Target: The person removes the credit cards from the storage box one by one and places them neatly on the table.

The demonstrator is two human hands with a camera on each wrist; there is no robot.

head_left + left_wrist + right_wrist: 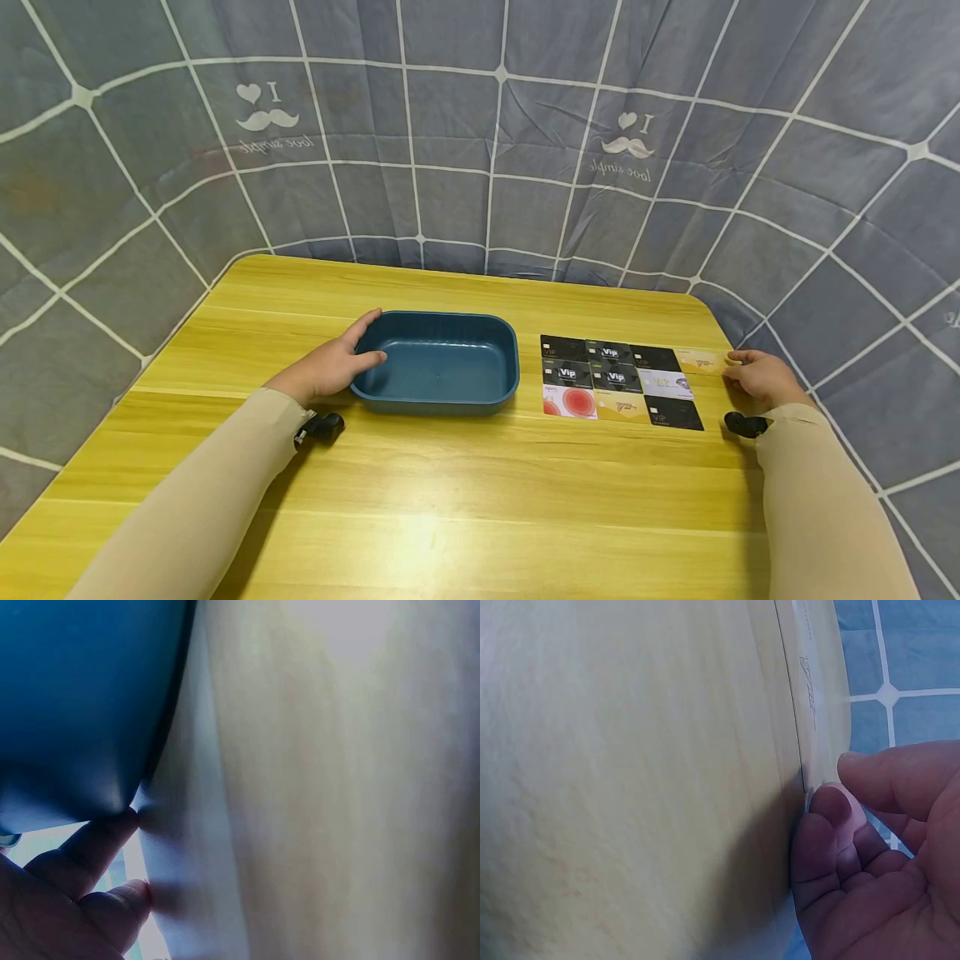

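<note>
A dark blue tray (pixel 442 398) stands empty at the middle of the yellow wooden table (pixel 450 500). My left hand (pixel 372 337) grips the tray's left rim, thumb inside and fingers along the outer wall; the left wrist view shows fingertips (pixel 101 836) against the tray (pixel 75 697). To the right lies a grid of cards (pixel 618 379), mostly black VIP ones. A gold card (pixel 701 361) ends the top row. My right hand (pixel 731 368) pinches its right corner; close up, thumb and forefinger (pixel 838 782) meet at the edge of the gold card (pixel 821 697).
Grey cloth with a white grid (pixel 480 150) hangs round the table's back and sides. The cards lie close to the table's right edge. Bare wood (pixel 465 508) stretches in front of the tray and cards. A small black camera (pixel 322 427) sits at each wrist.
</note>
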